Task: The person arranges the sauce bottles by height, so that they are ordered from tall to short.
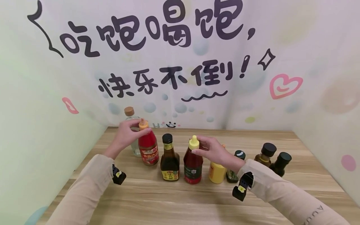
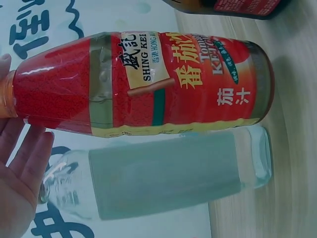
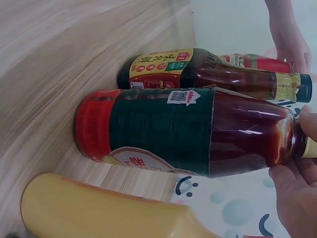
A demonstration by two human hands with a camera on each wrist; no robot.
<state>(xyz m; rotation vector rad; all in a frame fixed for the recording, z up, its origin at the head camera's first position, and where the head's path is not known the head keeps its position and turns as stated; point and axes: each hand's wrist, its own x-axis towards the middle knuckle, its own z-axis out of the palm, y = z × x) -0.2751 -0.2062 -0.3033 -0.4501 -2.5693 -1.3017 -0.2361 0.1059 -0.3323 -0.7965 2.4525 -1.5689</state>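
Note:
My left hand [image 1: 126,136] grips a red tomato ketchup bottle [image 1: 149,153] by its orange cap and neck, thumb on the near side. The bottle leans slightly, and its printed label faces the left wrist camera. With thumb and fingers, my right hand [image 1: 215,150] holds a dark red sauce bottle [image 1: 193,165] around the neck, just under its yellow nozzle cap. That bottle has a green label [image 3: 161,131] and a red band at its base. Between the two held bottles stands a dark soy sauce bottle [image 1: 170,161] with a black cap and yellow label.
A clear bottle [image 2: 168,173] with a brown cap stands behind the ketchup. Right of the held sauce are a yellow squeeze bottle [image 1: 217,173] and a dark green-labelled bottle [image 1: 232,176], partly behind my forearm. Two black-capped bottles [image 1: 268,150] stand farther right. A printed backdrop [image 1: 168,109] borders the wooden table [image 1: 168,203].

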